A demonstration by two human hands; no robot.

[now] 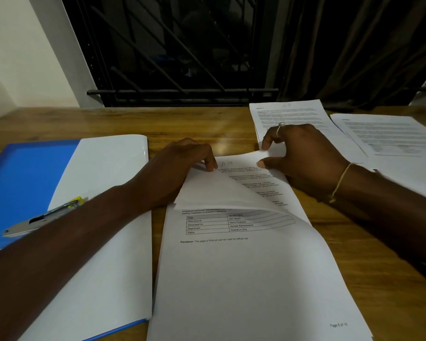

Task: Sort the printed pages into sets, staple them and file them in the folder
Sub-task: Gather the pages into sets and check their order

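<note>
Over grained wood (59,124), left hand (182,166) and right hand (303,156) curl thin pages (219,190).

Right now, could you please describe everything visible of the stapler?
The stapler is a slim grey metal one with a black insert and a yellow part at its far end. It lies flat and slanted on the open blue folder, its far end by the white sheet there. The left forearm crosses in front of its lower edge.
</note>
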